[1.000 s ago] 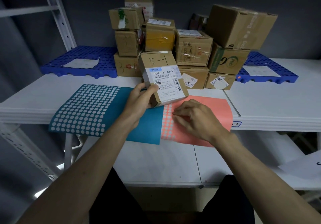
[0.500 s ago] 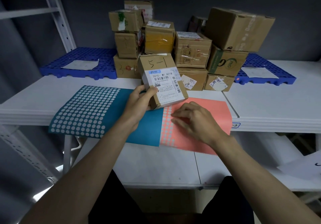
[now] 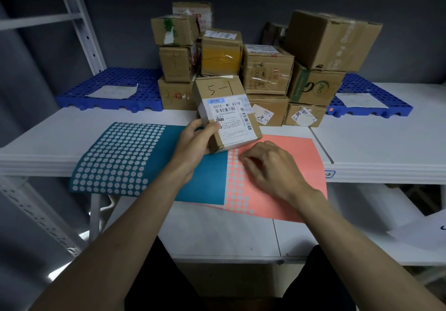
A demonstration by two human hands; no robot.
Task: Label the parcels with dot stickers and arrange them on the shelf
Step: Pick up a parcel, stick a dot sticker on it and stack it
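My left hand (image 3: pixel 193 144) grips a small cardboard parcel (image 3: pixel 226 110) marked "5-1", with a white shipping label, tilted above the sticker sheets. A teal dot-sticker sheet (image 3: pixel 125 158) lies on the white shelf (image 3: pixel 376 141), with many dots removed from its left part. Partly under it to the right lies a pink sticker sheet (image 3: pixel 299 158). My right hand (image 3: pixel 270 168) rests on the pink sheet with its fingers curled, fingertips at the sheet's peeled dot rows. Whether a sticker sits between those fingertips cannot be made out.
A stack of several cardboard parcels (image 3: pixel 265 69) fills the back of the shelf. Blue plastic pallets with paper sheets lie at back left (image 3: pixel 111 93) and back right (image 3: pixel 369 103). A white metal upright (image 3: pixel 79 21) stands at left. A lower white shelf (image 3: pixel 217 233) lies below.
The parcel in my left hand has stayed almost still. My right hand's fingertips have shifted slightly on the pink sheet.
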